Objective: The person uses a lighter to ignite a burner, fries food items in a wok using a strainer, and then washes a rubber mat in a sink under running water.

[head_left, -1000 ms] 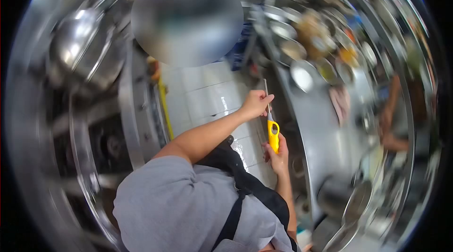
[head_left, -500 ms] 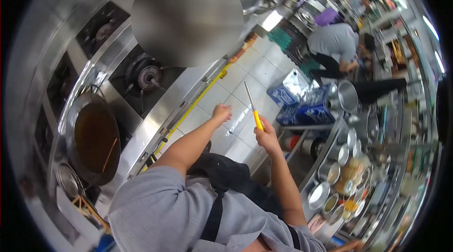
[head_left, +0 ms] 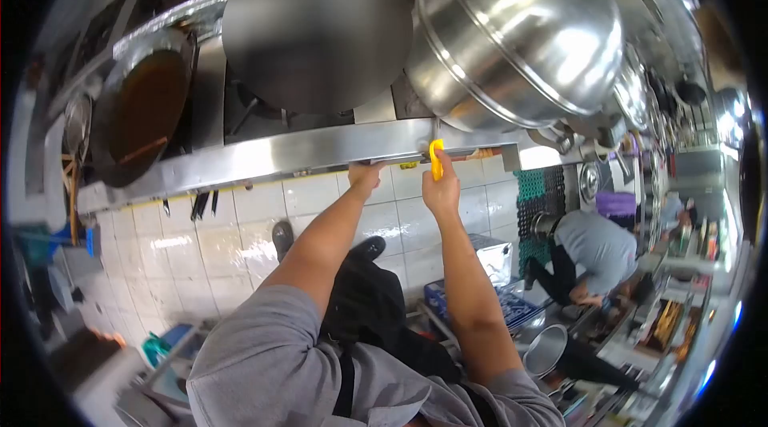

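Note:
My right hand (head_left: 442, 187) is wrapped round the yellow handle of a long-necked lighter (head_left: 436, 157) at the stove's front edge. Its metal tube points away from me and is mostly lost against the steel, near the foot of a large rounded stainless steel pot (head_left: 520, 35). To the left, my left hand (head_left: 365, 177) reaches to the front of the stove (head_left: 280, 151). Those fingers look curled, with their tips tucked at the rim; whatever they touch there is hidden.
A wok (head_left: 148, 115) with brown liquid and a stick-like utensil sits on the stove at left. A blurred round patch covers the burner area ahead. Behind, at right, a co-worker (head_left: 596, 247) bends down near blue boxes (head_left: 480, 299) and a metal pot (head_left: 546, 349).
My view has turned towards the stove, bringing the large pot in. Both hands have moved to its front edge, and the lighter now points in over the stove.

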Motion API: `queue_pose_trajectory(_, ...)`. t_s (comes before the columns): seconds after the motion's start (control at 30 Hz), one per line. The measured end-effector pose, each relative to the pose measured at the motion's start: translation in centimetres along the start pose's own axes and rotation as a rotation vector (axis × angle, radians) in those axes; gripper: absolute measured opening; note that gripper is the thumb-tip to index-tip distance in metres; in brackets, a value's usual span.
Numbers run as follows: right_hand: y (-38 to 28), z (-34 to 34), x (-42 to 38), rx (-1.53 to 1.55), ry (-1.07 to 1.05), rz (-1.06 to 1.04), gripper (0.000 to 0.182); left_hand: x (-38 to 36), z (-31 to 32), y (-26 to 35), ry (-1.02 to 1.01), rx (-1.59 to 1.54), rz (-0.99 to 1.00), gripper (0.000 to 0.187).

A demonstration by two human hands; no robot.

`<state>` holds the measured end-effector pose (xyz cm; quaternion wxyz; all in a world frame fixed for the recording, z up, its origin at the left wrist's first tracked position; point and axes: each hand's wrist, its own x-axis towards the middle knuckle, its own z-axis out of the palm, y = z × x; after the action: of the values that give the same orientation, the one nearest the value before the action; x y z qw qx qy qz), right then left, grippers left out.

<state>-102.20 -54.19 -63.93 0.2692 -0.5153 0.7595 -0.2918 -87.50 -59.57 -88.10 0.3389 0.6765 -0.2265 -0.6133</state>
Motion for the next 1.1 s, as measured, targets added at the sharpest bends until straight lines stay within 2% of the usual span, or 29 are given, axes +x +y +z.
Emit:
queue_pose_trajectory(0.1, 1.2, 0.1, 2.6, -0.076, -0.053, -0.067, 0.054, -4.6, 0.5, 3.9, 0.262, -0.071, 0.033, 0.016)
queue_pose_trajectory(0.17, 1.2, 0.4, 3.9, -0.088, -0.044, -0.064, 0.052, -4.7, -1.1, 4.5, -0.022, -0.196, -0.032, 0.014)
queue_pose_trajectory(0.23, 0.8, 0.2, 4.0, -0.122, -0.073, -0.040, 0.052, -4.6, -1.6, 4.3, -0.070, -0.246, -0.066, 0.014)
queue_pose_trajectory(0.3, 2.5, 0.5, 4.5, -0.082, -0.001, -0.246, 0.052, -4.4, -2.2, 3.9, -0.239, -0.442, -0.116, 0.015)
queue_pose_trajectory(0.37, 3.9, 0.7, 5.4, -0.091, 0.001, -0.325, 0.052, -4.2, -2.5, 3.8, -0.269, -0.493, -0.147, 0.020)
queue_pose_trajectory(0.43, 3.8, 0.6, 5.6, -0.094, -0.005, -0.403, 0.052, -4.2, -3.1, 3.4, -0.388, -0.528, -0.148, 0.021)
queue_pose_trajectory(0.5, 3.7, 0.5, 5.9, -0.113, -0.089, -0.221, 0.052, -4.3, -3.2, 3.3, -0.381, -0.563, -0.149, 0.021)
queue_pose_trajectory(0.63, 4.4, 1.3, 5.8, -0.128, -0.052, -0.277, 0.051, -3.8, -3.5, 2.8, -0.441, -0.583, -0.179, 0.022)
queue_pose_trajectory(0.7, 5.0, 1.8, 5.1, -0.101, 0.023, -0.422, 0.049, -3.5, -3.5, 2.4, -0.477, -0.615, -0.188, 0.022)
queue_pose_trajectory(0.8, 4.7, 1.5, 3.9, -0.165, 0.041, -0.466, 0.049, -3.0, -3.5, 1.8, -0.498, -0.650, -0.192, 0.023)
queue_pose_trajectory(0.83, 3.2, 1.4, 3.5, -0.188, 0.033, -0.469, 0.049, -2.9, -3.7, 1.7, -0.539, -0.664, -0.194, 0.023)
queue_pose_trajectory(0.9, 0.7, 0.8, 3.4, -0.318, -0.054, -0.209, 0.047, -2.5, -3.6, 1.4, -0.583, -0.682, -0.217, 0.023)
queue_pose_trajectory(0.93, 1.9, 1.0, 4.5, -0.308, -0.032, -0.244, 0.051, -2.3, -3.6, 1.3, -0.595, -0.692, -0.226, 0.023)
queue_pose_trajectory(1.07, 3.7, 1.6, 5.8, -0.272, -0.029, -0.214, 0.049, -2.2, -4.0, 1.1, -0.630, -0.726, -0.223, 0.021)
queue_pose_trajectory(1.1, 4.1, 1.9, 6.1, -0.299, -0.001, -0.303, 0.049, -2.2, -4.1, 1.1, -0.624, -0.713, -0.215, 0.020)
